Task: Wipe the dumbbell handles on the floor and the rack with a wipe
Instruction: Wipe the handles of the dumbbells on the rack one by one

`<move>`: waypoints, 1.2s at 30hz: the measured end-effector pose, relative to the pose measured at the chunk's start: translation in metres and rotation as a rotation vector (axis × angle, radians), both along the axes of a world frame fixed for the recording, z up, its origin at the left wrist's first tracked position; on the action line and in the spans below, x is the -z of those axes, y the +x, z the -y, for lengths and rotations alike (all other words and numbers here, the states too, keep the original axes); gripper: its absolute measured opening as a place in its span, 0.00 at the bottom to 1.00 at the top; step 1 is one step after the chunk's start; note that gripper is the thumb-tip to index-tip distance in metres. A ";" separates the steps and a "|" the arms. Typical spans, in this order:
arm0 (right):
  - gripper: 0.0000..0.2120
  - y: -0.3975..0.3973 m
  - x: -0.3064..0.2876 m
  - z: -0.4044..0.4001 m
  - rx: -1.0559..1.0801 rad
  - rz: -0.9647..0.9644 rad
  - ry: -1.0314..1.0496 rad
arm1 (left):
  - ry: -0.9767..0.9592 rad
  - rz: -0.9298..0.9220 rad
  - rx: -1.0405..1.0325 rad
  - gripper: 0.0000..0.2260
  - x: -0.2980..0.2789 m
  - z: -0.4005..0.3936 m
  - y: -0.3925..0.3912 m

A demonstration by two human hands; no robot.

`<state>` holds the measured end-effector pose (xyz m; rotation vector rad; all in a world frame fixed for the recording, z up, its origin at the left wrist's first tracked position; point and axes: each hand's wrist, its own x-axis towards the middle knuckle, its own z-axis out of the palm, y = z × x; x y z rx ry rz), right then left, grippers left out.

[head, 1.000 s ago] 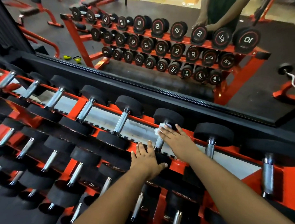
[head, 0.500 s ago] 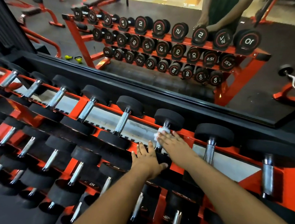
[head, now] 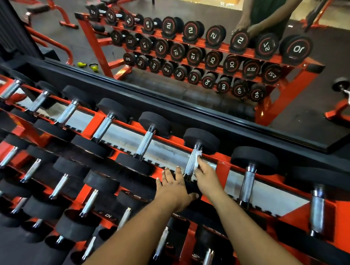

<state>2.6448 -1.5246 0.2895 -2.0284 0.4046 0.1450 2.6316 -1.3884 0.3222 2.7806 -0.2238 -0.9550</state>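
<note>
A black-headed dumbbell with a knurled steel handle (head: 190, 164) lies on the top shelf of the orange rack (head: 222, 171). My right hand (head: 208, 181) holds a white wipe (head: 198, 159) against the right side of that handle, fingers curled on the wipe. My left hand (head: 173, 189) rests flat, fingers straight, on the near black head (head: 192, 188) of the same dumbbell. The handle's left side shows bare metal.
Several more dumbbells fill the top shelf on both sides and the lower shelves (head: 63, 179). A wall mirror (head: 192, 89) behind a black ledge reflects the rack, numbered dumbbells and a person. Orange benches (head: 51, 8) stand at the far left.
My right hand has slid with the wipe from over the top of the handle down to its right side, uncovering the metal. My left hand has stayed on the near head.
</note>
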 end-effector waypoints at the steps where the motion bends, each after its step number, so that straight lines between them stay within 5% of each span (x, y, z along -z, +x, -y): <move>1: 0.24 0.005 0.000 -0.004 0.059 0.004 0.070 | 0.005 0.002 -0.002 0.50 0.000 0.000 0.000; 5: 0.22 0.027 0.002 -0.012 0.239 -0.016 0.267 | -0.001 -0.002 -0.004 0.50 -0.001 0.000 -0.001; 12: 0.18 -0.007 -0.004 -0.013 0.130 -0.148 0.185 | -0.020 0.003 -0.011 0.50 -0.002 0.000 0.000; 18: 0.10 0.043 -0.011 -0.013 0.335 -0.019 0.295 | -0.033 0.010 -0.024 0.50 -0.004 -0.001 -0.002; 25: 0.11 0.000 -0.009 -0.018 0.093 -0.225 0.170 | -0.023 -0.005 -0.012 0.49 -0.005 -0.001 -0.001; 31: 0.08 0.048 -0.013 -0.020 0.440 -0.090 0.464 | -0.017 -0.002 -0.011 0.49 -0.005 0.001 -0.001; 36: 0.10 0.060 -0.016 -0.007 0.510 -0.192 0.781 | -0.010 0.013 -0.005 0.50 -0.003 0.000 -0.001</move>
